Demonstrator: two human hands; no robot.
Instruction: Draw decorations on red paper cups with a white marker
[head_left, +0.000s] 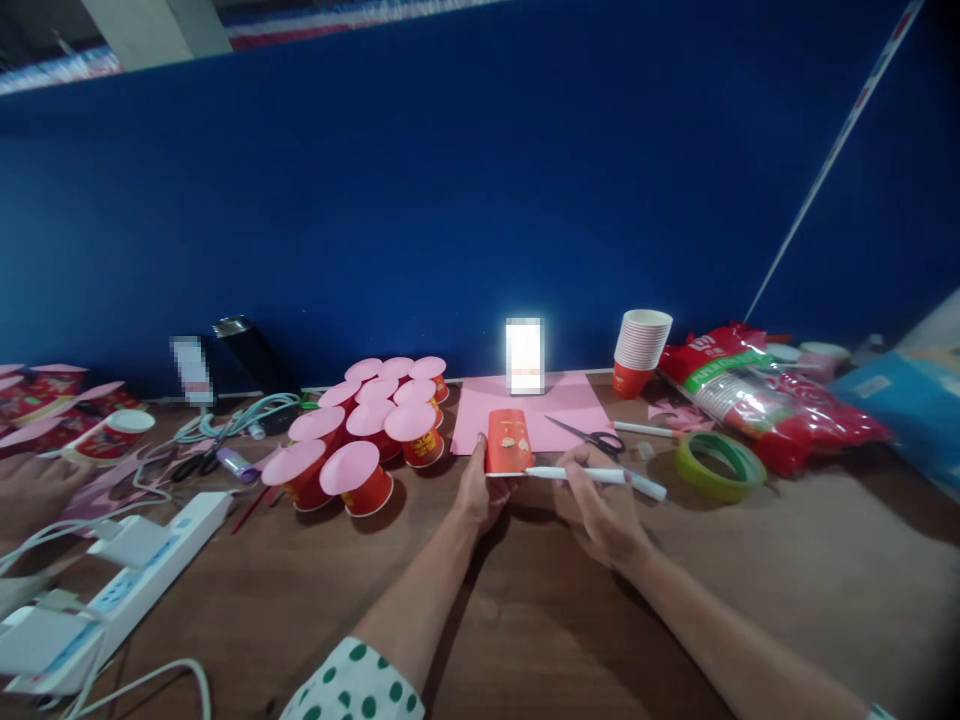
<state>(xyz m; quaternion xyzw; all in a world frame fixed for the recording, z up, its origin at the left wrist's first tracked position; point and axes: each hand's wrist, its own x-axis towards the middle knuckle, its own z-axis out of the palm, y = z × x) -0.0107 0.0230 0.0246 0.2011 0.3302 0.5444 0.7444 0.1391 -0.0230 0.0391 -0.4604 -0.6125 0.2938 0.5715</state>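
My left hand [477,490] is closed around a red paper cup [508,440] with small light markings on its side. In my right hand [598,500] is a white marker [577,474], its tip touching or very near the cup's lower rim. Behind the cup, pink paper sheets [472,410] lie on the table, with dark-handled scissors [600,439] on their right part. Left of my hands stand several red cups topped with pink paper discs [351,470].
A lit phone [525,357] stands behind the paper. To the right are stacked cups [641,345], green tape [721,466] and a red plastic package [742,385]. A power strip [187,530], cables and another person's hand [34,490] are at the left.
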